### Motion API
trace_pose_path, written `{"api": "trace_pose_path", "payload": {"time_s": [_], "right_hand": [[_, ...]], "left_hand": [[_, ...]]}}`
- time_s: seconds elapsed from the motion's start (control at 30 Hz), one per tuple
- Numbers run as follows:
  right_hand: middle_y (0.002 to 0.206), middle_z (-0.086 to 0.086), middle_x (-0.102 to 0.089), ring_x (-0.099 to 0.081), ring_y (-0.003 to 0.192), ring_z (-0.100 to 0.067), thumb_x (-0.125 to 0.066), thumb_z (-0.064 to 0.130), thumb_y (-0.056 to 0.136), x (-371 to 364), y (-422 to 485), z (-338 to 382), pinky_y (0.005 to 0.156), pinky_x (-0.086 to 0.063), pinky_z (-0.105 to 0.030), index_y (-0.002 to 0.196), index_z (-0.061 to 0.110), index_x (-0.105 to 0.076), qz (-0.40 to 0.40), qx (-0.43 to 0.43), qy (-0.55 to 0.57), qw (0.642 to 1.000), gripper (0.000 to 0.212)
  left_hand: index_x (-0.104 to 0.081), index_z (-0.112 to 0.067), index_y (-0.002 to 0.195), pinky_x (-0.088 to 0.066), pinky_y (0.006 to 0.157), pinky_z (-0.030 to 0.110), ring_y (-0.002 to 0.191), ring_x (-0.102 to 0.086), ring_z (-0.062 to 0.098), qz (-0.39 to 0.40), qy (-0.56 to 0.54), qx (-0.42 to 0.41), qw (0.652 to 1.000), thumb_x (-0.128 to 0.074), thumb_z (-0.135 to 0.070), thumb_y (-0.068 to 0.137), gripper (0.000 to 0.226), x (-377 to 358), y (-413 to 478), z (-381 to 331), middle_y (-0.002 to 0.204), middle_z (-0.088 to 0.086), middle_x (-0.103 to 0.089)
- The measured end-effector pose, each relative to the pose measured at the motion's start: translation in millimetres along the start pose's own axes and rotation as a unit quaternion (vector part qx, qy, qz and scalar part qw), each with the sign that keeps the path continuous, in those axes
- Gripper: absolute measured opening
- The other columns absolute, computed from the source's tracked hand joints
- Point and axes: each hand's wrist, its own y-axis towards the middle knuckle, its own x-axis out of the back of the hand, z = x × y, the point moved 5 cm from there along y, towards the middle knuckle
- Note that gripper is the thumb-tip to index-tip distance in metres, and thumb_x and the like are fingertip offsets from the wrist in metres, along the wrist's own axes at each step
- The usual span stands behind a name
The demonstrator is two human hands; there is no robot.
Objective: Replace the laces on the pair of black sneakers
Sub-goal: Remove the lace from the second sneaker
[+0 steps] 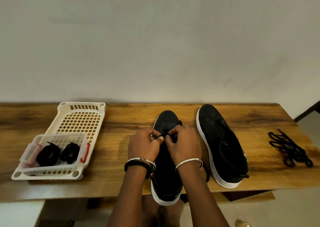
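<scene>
Sneakers, two: left hand and right hand apparently pinch one lace.

Table spans the lower frame, wall behind it. Tray on the table at left; box sits in the tray's near end, with left coil and right coil side by side in it. Centre shoe at lower middle, toe to the wall, heel overhanging the near edge. Left hand and right hand on top of it, touching, both pinching the lace between them. Right shoe just beside it, not touching. Loose laces piled at far right, well apart from both shoes.
</scene>
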Motion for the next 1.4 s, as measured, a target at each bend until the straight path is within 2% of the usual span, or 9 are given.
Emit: {"api": "trace_pose_path", "payload": {"time_s": [0.2, 0.3, 0.4, 0.5, 0.73, 0.93, 1.03, 1.17, 1.4], "right_hand": [[0.102, 0.005, -0.059, -0.057, 0.091, -0.012, -0.064, 0.019, 0.097, 6, -3, -2, 0.071, -0.045, -0.024, 0.089, 0.025, -0.059, -0.082, -0.037, 0.100, 0.991, 0.011], [0.098, -0.004, -0.063, -0.063, 0.086, -0.021, -0.057, 0.014, 0.099, 9, 0, -29, 0.071, -0.051, -0.030, 0.093, 0.020, -0.057, -0.173, -0.170, 0.292, 0.925, 0.009], [0.095, -0.009, -0.069, -0.066, 0.078, -0.024, -0.061, 0.020, 0.098, 4, 0, -54, 0.070, -0.052, -0.035, 0.094, 0.017, -0.061, -0.140, -0.306, 0.390, 0.857, 0.005], [0.085, 0.003, -0.063, -0.059, 0.075, -0.014, -0.069, 0.017, 0.091, 5, 0, -58, 0.073, -0.044, -0.031, 0.100, 0.018, -0.060, -0.073, -0.299, 0.324, 0.895, 0.013], [0.107, 0.008, -0.054, -0.058, 0.094, -0.007, -0.072, 0.029, 0.086, 6, 0, -6, 0.079, -0.053, -0.028, 0.108, 0.028, -0.066, 0.012, 0.018, 0.100, 0.995, 0.023], [0.107, 0.005, -0.058, -0.056, 0.102, -0.014, -0.066, 0.033, 0.094, 2, -2, 2, 0.080, -0.049, -0.029, 0.095, 0.025, -0.064, 0.007, 0.011, -0.004, 1.000, 0.008], [0.100, 0.005, -0.062, -0.060, 0.095, -0.015, -0.066, 0.026, 0.095, -2, -1, -4, 0.077, -0.049, -0.031, 0.085, 0.026, -0.060, -0.013, -0.032, 0.078, 0.996, 0.011], [0.086, 0.002, -0.063, -0.065, 0.089, -0.023, -0.058, 0.018, 0.100, 3, 1, -36, 0.075, -0.049, -0.034, 0.094, 0.015, -0.059, -0.126, -0.203, 0.308, 0.921, 0.007], [0.081, -0.011, -0.062, -0.058, 0.065, -0.025, -0.051, 0.019, 0.101, -14, -5, -62, 0.055, -0.049, -0.034, 0.084, 0.010, -0.060, -0.117, -0.400, 0.449, 0.791, 0.021]], "left_hand": [[-0.071, -0.029, 0.073, -0.042, 0.055, 0.024, 0.057, -0.062, 0.012, -0.010, 0.006, 0.003, 1.000, -0.080, -0.027, 0.078, 0.010, 2, 0, 0, 0.058, -0.006, -0.065], [-0.070, -0.030, 0.071, -0.042, 0.055, 0.025, 0.057, -0.063, 0.014, -0.008, -0.002, 0.006, 1.000, -0.080, -0.027, 0.078, 0.012, 3, 0, 1, 0.058, -0.005, -0.065], [-0.070, -0.030, 0.069, -0.041, 0.055, 0.024, 0.055, -0.061, 0.013, -0.006, -0.006, 0.007, 1.000, -0.080, -0.027, 0.077, 0.014, 2, 0, 1, 0.055, -0.005, -0.064], [-0.070, -0.029, 0.070, -0.041, 0.056, 0.024, 0.054, -0.060, 0.012, -0.007, -0.013, 0.012, 1.000, -0.081, -0.026, 0.077, 0.013, 2, 1, 2, 0.055, -0.006, -0.064], [-0.070, -0.029, 0.073, -0.038, 0.053, 0.023, 0.056, -0.060, 0.008, -0.009, 0.006, 0.012, 1.000, -0.080, -0.027, 0.078, 0.011, 2, 1, -1, 0.057, -0.008, -0.063], [-0.072, -0.029, 0.076, -0.038, 0.053, 0.022, 0.057, -0.060, 0.008, -0.011, 0.012, 0.014, 1.000, -0.080, -0.027, 0.078, 0.009, 1, -1, -3, 0.057, -0.009, -0.063], [-0.072, -0.029, 0.075, -0.036, 0.053, 0.023, 0.058, -0.060, 0.008, -0.015, 0.014, 0.014, 1.000, -0.081, -0.028, 0.077, 0.009, 3, -1, -2, 0.060, -0.008, -0.065], [-0.071, -0.029, 0.073, -0.036, 0.053, 0.022, 0.060, -0.061, 0.008, -0.010, 0.007, 0.014, 1.000, -0.081, -0.027, 0.077, 0.011, 4, -1, -1, 0.061, -0.007, -0.066], [-0.071, -0.029, 0.073, -0.036, 0.053, 0.022, 0.058, -0.060, 0.010, -0.010, -0.008, 0.017, 1.000, -0.081, -0.026, 0.077, 0.011, 3, 0, 0, 0.060, -0.006, -0.065]]}}
